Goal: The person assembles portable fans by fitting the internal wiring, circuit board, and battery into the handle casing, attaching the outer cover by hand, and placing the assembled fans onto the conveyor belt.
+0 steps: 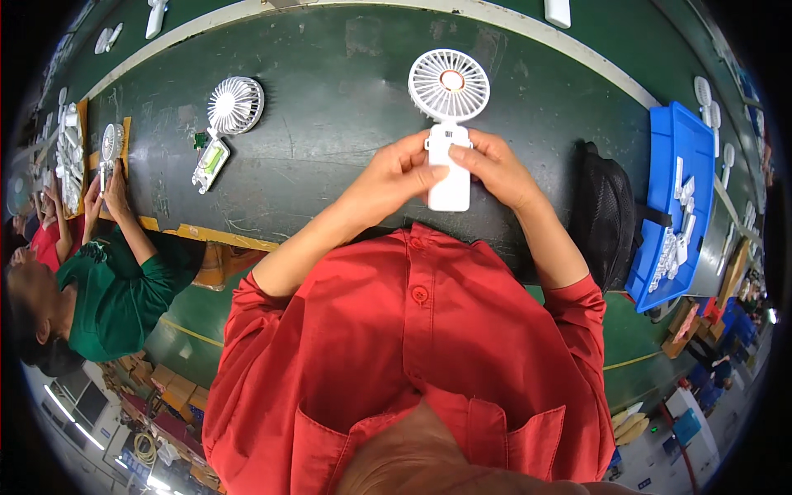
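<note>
Between my two hands is a white handheld fan (450, 194), its round slatted head pointing away from me and its handle toward me. My left hand (404, 169) grips the handle from the left, thumb lying on the front. From the right, my right hand (497, 165) grips the same handle, its thumb near the top by the neck. The fingers behind the handle are hidden. Farther left on the green table (330, 107) lies a second white fan (235, 106). Its handle is opened, showing a green-yellow cell (212, 158) and a small green circuit board (200, 141).
A black mesh bag (602, 210) lies right of my arm. Beside it stands a blue bin (660, 280) with white parts. At the left a co-worker in a green top (124, 289) holds another fan (111, 144), near a tray of white parts (70, 157).
</note>
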Available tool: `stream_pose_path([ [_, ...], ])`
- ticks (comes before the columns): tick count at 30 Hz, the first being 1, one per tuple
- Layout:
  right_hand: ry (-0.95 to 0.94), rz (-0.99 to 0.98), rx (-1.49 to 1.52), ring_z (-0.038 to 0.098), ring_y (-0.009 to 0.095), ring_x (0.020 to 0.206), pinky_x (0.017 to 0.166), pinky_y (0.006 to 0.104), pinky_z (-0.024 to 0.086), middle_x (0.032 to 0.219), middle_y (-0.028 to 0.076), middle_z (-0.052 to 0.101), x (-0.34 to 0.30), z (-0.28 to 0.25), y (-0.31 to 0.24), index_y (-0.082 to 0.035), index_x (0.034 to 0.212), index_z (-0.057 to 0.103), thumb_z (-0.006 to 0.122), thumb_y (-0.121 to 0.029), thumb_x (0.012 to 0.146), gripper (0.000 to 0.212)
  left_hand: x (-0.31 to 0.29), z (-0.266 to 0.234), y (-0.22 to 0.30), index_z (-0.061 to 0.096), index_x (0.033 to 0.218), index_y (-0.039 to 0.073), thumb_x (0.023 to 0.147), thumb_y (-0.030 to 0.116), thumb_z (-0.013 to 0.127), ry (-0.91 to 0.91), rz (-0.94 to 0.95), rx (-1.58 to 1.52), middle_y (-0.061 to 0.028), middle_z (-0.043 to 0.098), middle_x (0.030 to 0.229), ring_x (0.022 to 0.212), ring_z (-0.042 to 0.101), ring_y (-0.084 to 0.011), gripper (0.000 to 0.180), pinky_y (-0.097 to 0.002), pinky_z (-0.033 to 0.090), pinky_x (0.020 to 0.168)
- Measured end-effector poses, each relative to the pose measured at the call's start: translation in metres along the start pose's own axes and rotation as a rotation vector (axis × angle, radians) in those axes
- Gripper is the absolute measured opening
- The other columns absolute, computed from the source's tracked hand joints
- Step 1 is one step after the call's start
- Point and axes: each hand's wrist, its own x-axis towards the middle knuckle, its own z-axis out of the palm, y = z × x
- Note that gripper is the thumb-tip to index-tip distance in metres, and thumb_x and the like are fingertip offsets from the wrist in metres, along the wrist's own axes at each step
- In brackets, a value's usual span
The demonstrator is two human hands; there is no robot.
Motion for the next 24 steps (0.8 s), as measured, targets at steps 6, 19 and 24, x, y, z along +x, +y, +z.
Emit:
stream_pose_path([
  [6,0.038,0.066,0.173,0.058,0.009,0.081,0.070,0.0263,0.049,0.093,0.002,0.063,0.016,-0.007,-0.003,-0.001,0.108,0.060,0.058,-0.032,0.089,0.037,0.015,-0.009,0.014,0.047,0.127,0.006,0.094,0.024,0.053,-0.088,-0.147,-0.310,-0.0033,0.062,0.100,0.083,0.062,-0.0098,0.038,-0.0245,0.053,0.068],
  [19,0.119,-0.118,0.061,0.064,0.017,0.075,0.064,0.0261,0.049,0.093,0.011,0.065,0.111,-0.008,-0.069,0.001,0.111,0.053,0.054,-0.020,0.090,0.030,0.058,-0.030,0.029,0.022,0.144,0.007,0.091,0.012,0.057,0.281,0.173,-0.121,-0.0100,0.065,0.092,0.075,0.064,-0.0150,0.064,-0.0263,0.052,0.064],
  [24,0.619,-0.536,-0.857,0.059,0.037,0.087,0.078,0.0458,0.047,0.098,0.025,0.057,0.209,-0.054,-0.097,-0.007,0.131,0.040,0.055,-0.033,0.086,0.055,0.064,-0.054,0.028,0.046,0.129,0.003,0.091,0.009,0.054,0.298,0.190,0.128,-0.0097,0.066,0.098,0.080,0.064,-0.0139,0.039,-0.0250,0.050,0.070],
])
